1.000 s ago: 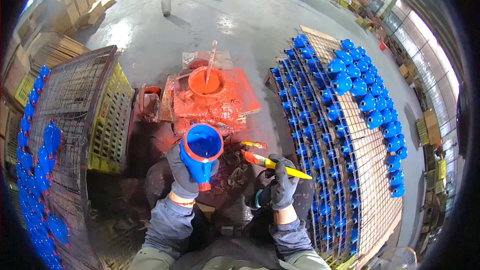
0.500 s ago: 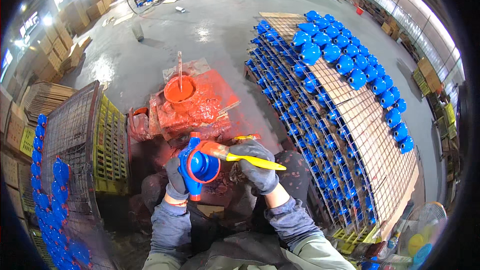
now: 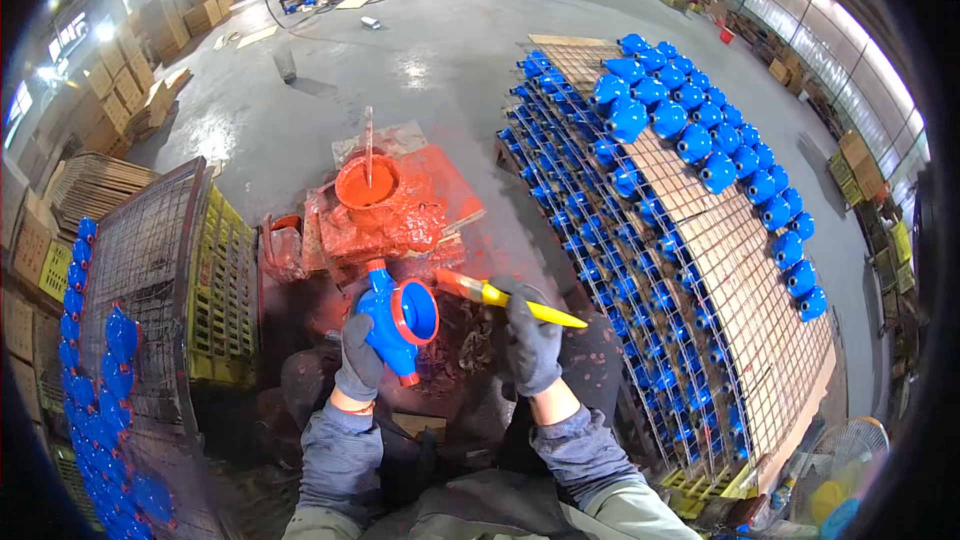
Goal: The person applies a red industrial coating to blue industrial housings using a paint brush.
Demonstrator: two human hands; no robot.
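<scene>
The left hand (image 3: 358, 365), in a grey glove, is closed around a blue valve body (image 3: 392, 315) and holds it up in front of the person, just near of the paint-smeared board (image 3: 440, 195). The valve's round flange faces right, its rim painted red, and smaller red-rimmed ends show at its far and near tips. The right hand (image 3: 532, 345), also gloved, is closed around the yellow handle of a brush (image 3: 510, 298). The brush lies almost level, its red-loaded bristles pointing left and sitting just beside the flange rim; whether they touch it cannot be told.

Beyond the valve, on the board, stands an orange-red paint pot (image 3: 367, 188) with a stick upright in it. A red-stained can (image 3: 283, 240) sits just left of the board. To the right, a long wire rack (image 3: 720, 240) carries rows of blue valves (image 3: 690, 135), running from far to near. On the left, a wire cage (image 3: 150, 260) stands beside yellow crates (image 3: 222, 290), with more blue castings (image 3: 100, 370) piled at the near-left edge.
</scene>
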